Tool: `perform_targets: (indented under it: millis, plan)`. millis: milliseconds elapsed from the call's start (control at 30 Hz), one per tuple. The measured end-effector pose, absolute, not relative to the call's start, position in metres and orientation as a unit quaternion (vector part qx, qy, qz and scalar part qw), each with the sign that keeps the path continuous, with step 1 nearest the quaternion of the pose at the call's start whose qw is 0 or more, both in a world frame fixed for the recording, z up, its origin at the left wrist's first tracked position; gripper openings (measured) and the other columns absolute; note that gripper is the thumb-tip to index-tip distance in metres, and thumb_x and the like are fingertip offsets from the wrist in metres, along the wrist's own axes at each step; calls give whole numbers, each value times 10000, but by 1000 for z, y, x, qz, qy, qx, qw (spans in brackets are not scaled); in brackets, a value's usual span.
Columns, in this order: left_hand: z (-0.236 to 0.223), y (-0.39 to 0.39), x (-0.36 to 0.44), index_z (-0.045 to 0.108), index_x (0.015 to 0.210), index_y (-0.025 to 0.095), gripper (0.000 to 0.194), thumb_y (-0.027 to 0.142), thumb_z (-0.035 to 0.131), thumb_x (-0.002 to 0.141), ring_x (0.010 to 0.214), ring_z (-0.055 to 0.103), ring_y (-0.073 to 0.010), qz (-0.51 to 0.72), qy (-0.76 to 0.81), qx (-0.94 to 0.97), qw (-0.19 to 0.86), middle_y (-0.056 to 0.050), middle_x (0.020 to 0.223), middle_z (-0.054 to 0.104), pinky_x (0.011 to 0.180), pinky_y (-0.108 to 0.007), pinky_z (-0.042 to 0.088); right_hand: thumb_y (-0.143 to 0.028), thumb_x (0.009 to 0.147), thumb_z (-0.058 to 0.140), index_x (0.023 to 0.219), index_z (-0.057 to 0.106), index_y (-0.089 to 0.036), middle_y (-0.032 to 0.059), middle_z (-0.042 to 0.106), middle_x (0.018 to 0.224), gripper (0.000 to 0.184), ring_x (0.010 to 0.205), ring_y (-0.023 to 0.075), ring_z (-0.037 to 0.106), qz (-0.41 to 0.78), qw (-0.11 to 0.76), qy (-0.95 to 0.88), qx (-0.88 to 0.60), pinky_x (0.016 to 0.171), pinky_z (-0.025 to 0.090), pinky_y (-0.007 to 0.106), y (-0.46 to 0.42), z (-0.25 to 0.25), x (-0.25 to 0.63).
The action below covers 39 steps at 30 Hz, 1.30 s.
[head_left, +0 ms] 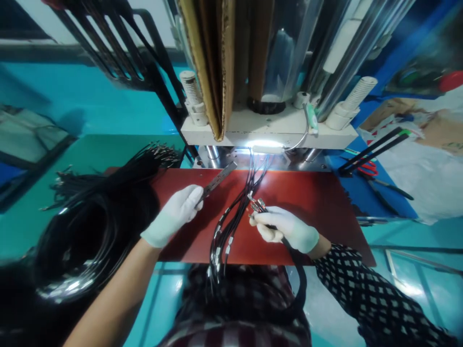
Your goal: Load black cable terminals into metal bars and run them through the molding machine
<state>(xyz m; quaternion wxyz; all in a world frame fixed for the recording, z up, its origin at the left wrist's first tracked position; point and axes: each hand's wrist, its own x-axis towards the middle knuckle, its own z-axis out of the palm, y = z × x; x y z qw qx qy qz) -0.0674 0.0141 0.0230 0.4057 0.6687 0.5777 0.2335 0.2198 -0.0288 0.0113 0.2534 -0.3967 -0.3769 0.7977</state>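
Note:
My left hand (177, 212), in a white glove, is closed on a flat metal tool (217, 180) that points up and right toward the press. My right hand (284, 229), also gloved, grips a bundle of black cables (257, 206) with metal ends sticking out past the fingers. Both hands are over a red work plate (311, 202). Several black cables (237, 217) run from under the lit press head (267, 132) down across the plate toward my lap.
A large coil of black cables (90, 231) lies at the left on the teal table (90, 154). Red-handled scissors (367, 168) and black rods lie on the blue surface at the right. Cardboard and metal columns rise above the press.

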Motion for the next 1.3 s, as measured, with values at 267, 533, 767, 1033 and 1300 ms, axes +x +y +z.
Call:
perform_targets:
  millis: [267,533,767,1033,1300]
  plan:
    - [17,36,-7,596,822,152,423,515,438,974,499,495,-129,246,297,552,740,-14,571,555,516,-254,402,-416,931,597,939,686,-120,30,656,685,309,525,67,475,700,286,-479,-446,510,358,207,-29,32,197]
    - [13,31,22,610,769,174,391,501,498,951,512,603,-179,288,283,473,783,-47,591,638,508,-293,493,-324,873,656,853,690,-131,39,689,675,196,568,99,556,643,284,-492,-514,547,433,225,-27,36,182]
    - [6,22,23,558,810,169,282,410,543,956,542,548,-111,369,338,450,740,9,649,581,523,-220,463,-235,858,633,693,629,-139,32,683,604,191,509,92,561,647,274,-483,-523,510,439,215,-23,31,174]
    - [4,18,24,501,761,168,282,367,552,955,591,439,-88,407,353,481,692,22,700,473,540,-204,392,-181,842,606,623,603,-143,28,669,549,223,458,84,546,659,258,-479,-519,476,437,201,-23,34,170]
    - [4,15,27,432,732,192,357,444,525,966,597,409,-100,411,419,575,570,38,660,423,562,-216,378,-247,892,579,795,608,-155,46,715,700,137,569,110,615,654,267,-486,-514,567,500,230,-33,21,167]
